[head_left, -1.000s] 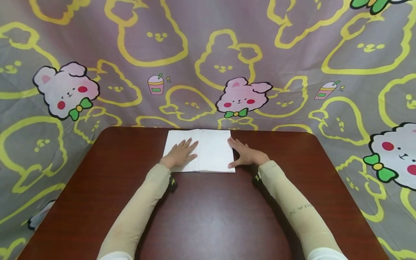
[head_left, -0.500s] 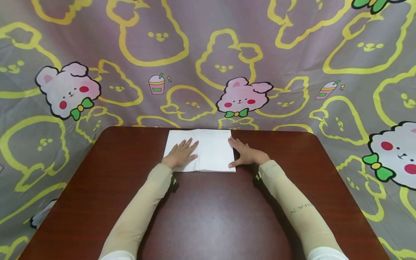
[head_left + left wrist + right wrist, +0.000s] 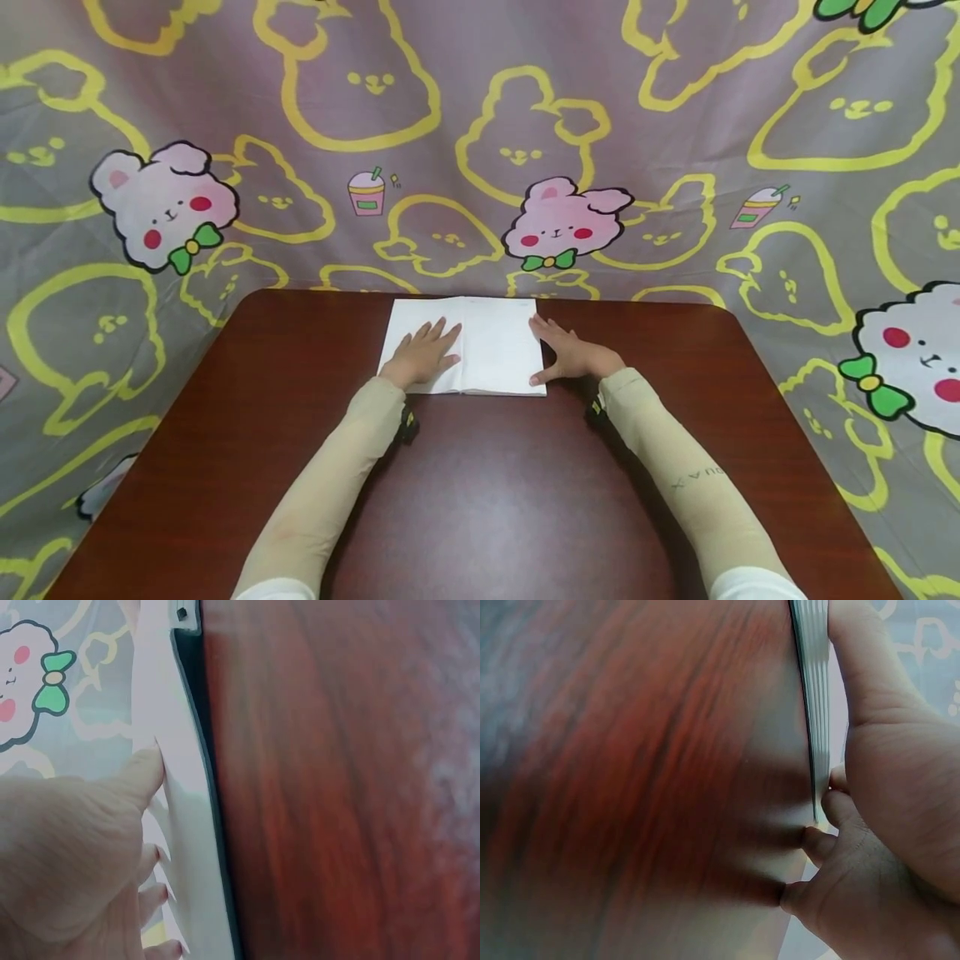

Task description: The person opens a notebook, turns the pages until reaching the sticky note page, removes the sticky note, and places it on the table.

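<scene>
An open notebook (image 3: 501, 354) with white pages lies flat near the table's far edge. My left hand (image 3: 424, 358) rests on its left page, fingers spread and the thumb near the fold. In the left wrist view, the fingertips of that hand (image 3: 71, 847) press on the page, which bends a little beside them. My right hand (image 3: 573, 352) is at the notebook's right edge, with thumb and fingers spread apart. The right wrist view has the thumb of this hand (image 3: 907, 780) lying on the page above the stacked page edges (image 3: 817, 697); some fingertips touch the tabletop.
The dark red-brown table (image 3: 480, 500) has rounded far corners and a glossy surface. A patterned cloth (image 3: 450, 108) with cartoon animals hangs behind it and along both sides. A small dark device (image 3: 408, 423) is strapped at the left wrist, another (image 3: 595, 408) at the right.
The head view has shifted very slightly. Both hands keep their places on the notebook, and its pages look the same.
</scene>
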The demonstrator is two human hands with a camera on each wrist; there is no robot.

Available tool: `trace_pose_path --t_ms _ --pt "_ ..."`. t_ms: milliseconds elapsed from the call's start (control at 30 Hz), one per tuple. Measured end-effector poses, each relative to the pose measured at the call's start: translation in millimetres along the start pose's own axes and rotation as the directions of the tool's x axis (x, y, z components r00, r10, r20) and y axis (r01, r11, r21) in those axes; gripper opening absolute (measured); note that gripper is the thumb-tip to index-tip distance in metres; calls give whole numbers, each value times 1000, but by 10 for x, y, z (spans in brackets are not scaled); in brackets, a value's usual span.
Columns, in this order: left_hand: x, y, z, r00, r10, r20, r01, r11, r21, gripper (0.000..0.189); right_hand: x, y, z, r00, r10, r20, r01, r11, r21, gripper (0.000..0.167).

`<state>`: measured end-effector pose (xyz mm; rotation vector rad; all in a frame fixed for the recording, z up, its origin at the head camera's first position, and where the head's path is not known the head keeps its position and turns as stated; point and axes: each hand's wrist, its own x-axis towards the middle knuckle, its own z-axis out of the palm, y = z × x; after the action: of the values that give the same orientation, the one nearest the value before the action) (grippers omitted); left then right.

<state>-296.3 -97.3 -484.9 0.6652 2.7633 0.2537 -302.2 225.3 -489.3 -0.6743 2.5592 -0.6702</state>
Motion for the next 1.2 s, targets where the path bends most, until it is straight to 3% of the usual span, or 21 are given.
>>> trace_pose_path --t_ms 267,433,567,700,967,1067,1200 --pt "-5 -25 -16 999 29 -23 -30 999 -31 63 7 -25 -17 1000 5 -2 -5 1000 7 123" --pt "-60 -10 -6 992 93 -80 -97 994 -51 58 7 -29 1 1000 11 8 -11 1000 5 122" --pt "-92 16 12 971 173 -165 -187 980 -68 49 -15 -44 -3 1000 19 16 -19 1000 10 122" --pt "-110 52 13 931 256 -260 -275 960 -41 38 -19 -48 -22 1000 22 11 -22 1000 4 122" --pt "-173 193 33 886 311 -345 -330 944 3 27 -15 -41 -30 1000 13 18 -13 1000 11 124" --pt "-185 249 47 878 325 -350 -349 937 -5 18 -17 -32 -29 1000 5 14 -5 1000 10 123" --pt "-191 314 64 883 348 -314 -371 929 -12 12 -8 -34 -27 1000 -1 13 1 1000 9 123"
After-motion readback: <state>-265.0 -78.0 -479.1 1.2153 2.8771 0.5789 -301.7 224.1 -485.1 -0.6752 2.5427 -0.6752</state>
